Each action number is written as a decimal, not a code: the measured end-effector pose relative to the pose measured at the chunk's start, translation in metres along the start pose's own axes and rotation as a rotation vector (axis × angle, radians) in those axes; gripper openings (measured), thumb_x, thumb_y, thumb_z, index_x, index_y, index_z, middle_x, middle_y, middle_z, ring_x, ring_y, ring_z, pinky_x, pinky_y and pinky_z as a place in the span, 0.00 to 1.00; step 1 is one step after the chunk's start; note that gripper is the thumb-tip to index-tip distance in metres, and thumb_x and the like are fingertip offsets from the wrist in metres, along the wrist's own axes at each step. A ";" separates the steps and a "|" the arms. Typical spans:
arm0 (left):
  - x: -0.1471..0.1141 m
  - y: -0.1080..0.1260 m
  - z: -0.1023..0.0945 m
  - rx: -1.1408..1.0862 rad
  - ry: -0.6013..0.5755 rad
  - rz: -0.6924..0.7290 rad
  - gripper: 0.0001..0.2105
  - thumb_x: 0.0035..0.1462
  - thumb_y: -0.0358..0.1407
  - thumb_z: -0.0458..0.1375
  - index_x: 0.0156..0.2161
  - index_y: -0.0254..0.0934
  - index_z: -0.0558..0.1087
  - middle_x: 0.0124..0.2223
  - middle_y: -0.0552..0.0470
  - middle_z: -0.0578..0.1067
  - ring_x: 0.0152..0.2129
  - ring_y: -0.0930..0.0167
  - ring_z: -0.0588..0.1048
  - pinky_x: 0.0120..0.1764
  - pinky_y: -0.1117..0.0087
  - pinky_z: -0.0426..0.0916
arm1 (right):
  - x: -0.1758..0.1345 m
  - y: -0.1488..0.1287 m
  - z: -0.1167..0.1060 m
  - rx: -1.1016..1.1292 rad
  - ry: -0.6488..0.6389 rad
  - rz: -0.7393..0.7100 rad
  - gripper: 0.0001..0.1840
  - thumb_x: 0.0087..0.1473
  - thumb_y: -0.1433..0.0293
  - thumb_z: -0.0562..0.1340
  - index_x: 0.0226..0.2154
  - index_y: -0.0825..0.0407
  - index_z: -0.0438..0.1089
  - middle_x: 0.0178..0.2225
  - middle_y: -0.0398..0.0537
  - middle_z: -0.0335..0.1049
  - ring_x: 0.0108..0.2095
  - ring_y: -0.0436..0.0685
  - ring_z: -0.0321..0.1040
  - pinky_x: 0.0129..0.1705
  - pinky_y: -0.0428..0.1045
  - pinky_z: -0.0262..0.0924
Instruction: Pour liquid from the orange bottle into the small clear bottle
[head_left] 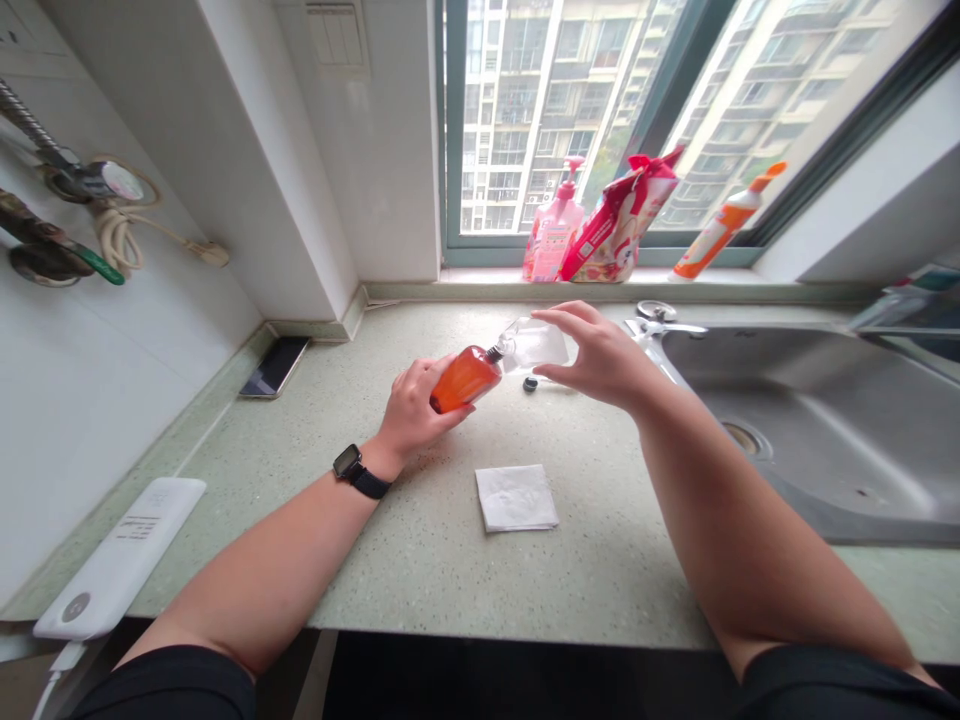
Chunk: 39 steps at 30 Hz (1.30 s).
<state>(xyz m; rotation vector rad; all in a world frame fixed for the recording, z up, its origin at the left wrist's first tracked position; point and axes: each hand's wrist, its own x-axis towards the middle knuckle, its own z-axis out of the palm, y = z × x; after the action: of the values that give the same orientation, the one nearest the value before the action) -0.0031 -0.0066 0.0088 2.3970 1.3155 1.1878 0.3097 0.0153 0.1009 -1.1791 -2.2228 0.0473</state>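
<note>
My left hand is wrapped round an amber bottle, which is tilted with its dark neck toward the upper right. That neck meets the mouth of a clear bottle, also tilted. My right hand has its fingers on the upper side of the clear bottle and its thumb along the lower side. A small black cap lies on the counter just below the clear bottle. Nearer to me is a folded white tissue. Whether liquid passes between the bottles cannot be made out.
A steel sink with a tap is at the right. On the windowsill stand a pink pump bottle, a red bag and an orange-white bottle. At left lie a phone and a white power bank with a cable.
</note>
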 end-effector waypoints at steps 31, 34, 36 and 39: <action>0.000 -0.001 0.001 -0.011 -0.007 0.011 0.35 0.62 0.49 0.70 0.70 0.44 0.66 0.57 0.43 0.75 0.51 0.57 0.77 0.54 0.52 0.74 | -0.001 -0.010 -0.001 -0.079 0.073 -0.078 0.32 0.55 0.66 0.71 0.63 0.42 0.72 0.58 0.55 0.75 0.53 0.70 0.76 0.57 0.68 0.72; 0.000 -0.001 0.000 -0.015 -0.012 0.013 0.35 0.62 0.50 0.69 0.70 0.44 0.65 0.57 0.43 0.75 0.51 0.57 0.77 0.54 0.52 0.74 | -0.001 -0.011 -0.001 -0.077 0.077 -0.086 0.32 0.56 0.66 0.71 0.63 0.42 0.72 0.58 0.55 0.75 0.54 0.70 0.76 0.57 0.68 0.72; 0.000 -0.001 0.001 -0.017 -0.015 0.015 0.35 0.62 0.50 0.69 0.70 0.45 0.65 0.58 0.43 0.75 0.51 0.57 0.77 0.54 0.52 0.74 | -0.001 -0.011 -0.001 -0.077 0.080 -0.087 0.32 0.56 0.66 0.71 0.63 0.41 0.72 0.58 0.55 0.75 0.54 0.70 0.76 0.57 0.68 0.72; 0.000 -0.001 0.001 -0.025 -0.012 0.018 0.36 0.63 0.50 0.69 0.71 0.46 0.65 0.58 0.43 0.75 0.51 0.58 0.77 0.53 0.52 0.74 | -0.001 -0.011 -0.001 -0.075 0.086 -0.090 0.32 0.56 0.65 0.71 0.63 0.41 0.73 0.58 0.55 0.75 0.54 0.70 0.76 0.57 0.69 0.72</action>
<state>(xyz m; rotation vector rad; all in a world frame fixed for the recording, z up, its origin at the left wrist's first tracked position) -0.0031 -0.0054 0.0080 2.4003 1.2705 1.1858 0.3023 0.0073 0.1050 -1.0986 -2.2153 -0.1223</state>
